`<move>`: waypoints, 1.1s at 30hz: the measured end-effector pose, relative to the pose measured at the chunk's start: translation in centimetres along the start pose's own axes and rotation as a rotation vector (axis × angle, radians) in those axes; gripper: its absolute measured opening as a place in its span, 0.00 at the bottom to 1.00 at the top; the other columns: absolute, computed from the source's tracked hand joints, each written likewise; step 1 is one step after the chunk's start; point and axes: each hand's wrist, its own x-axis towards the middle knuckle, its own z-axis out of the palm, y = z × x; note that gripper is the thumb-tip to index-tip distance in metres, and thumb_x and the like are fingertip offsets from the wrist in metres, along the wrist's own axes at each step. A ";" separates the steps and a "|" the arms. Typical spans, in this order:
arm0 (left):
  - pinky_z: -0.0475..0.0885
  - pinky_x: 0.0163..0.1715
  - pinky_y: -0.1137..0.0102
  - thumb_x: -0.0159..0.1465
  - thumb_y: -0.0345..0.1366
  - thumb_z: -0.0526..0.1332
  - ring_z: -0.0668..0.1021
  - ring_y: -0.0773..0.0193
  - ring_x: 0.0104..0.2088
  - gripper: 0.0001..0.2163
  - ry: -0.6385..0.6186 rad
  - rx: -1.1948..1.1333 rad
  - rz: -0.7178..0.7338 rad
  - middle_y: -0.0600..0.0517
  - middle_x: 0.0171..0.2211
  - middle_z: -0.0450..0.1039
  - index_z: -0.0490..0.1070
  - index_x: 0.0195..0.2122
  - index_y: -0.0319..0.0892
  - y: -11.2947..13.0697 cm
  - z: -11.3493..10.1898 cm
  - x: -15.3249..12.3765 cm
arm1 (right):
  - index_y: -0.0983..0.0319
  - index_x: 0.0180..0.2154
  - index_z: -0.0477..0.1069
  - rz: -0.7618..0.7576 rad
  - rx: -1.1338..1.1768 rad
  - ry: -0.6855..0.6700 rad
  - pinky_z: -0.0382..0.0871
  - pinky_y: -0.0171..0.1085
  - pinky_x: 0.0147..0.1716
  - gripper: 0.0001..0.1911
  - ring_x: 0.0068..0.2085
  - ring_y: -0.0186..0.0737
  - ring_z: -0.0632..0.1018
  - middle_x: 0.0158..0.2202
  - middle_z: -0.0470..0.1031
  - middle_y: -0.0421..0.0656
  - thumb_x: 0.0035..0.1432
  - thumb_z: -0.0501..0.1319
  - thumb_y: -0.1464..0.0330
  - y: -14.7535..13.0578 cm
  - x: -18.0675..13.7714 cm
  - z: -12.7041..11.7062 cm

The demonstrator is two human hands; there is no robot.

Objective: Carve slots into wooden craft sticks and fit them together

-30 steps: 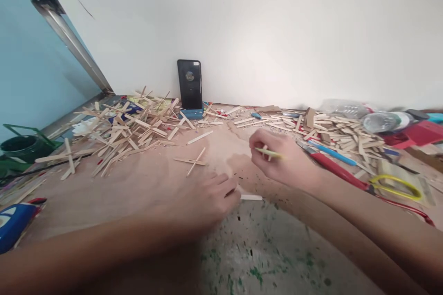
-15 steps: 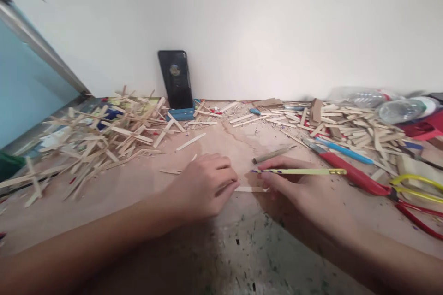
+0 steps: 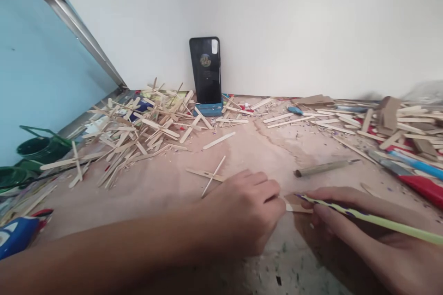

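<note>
My left hand [image 3: 247,207] is closed with its fingers curled at the left end of a flat wooden craft stick [image 3: 298,209], whose left part is hidden under the fingers. From the right, my right hand [image 3: 360,226] pinches a pale yellow pencil [image 3: 375,220] with purple marks. Its dark tip lies just above the stick and points left; whether they touch I cannot tell. The fingertips of my right hand are by the stick's right end. Two crossed sticks [image 3: 212,176] lie just beyond my left hand.
Behind the right hand lies a tapered wooden-handled tool [image 3: 321,168]. A heap of craft sticks [image 3: 152,124] spreads left, with more sticks and a red-handled cutter [image 3: 420,189] at right. A phone [image 3: 207,71] stands against the white wall. Green baskets [image 3: 41,147] are at far left.
The view has swung left, so things appear farther right. The pencil's rear end now tilts lower, toward the right edge. Both hands keep their places around the stick.
</note>
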 end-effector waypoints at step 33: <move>0.76 0.37 0.57 0.74 0.23 0.57 0.82 0.53 0.37 0.14 0.204 0.070 0.143 0.45 0.39 0.84 0.85 0.43 0.33 -0.2 0.2 -0.7 | 0.60 0.33 0.86 0.298 0.109 -0.122 0.79 0.33 0.27 0.08 0.29 0.40 0.85 0.33 0.88 0.45 0.60 0.70 0.63 -2.3 1.7 0.1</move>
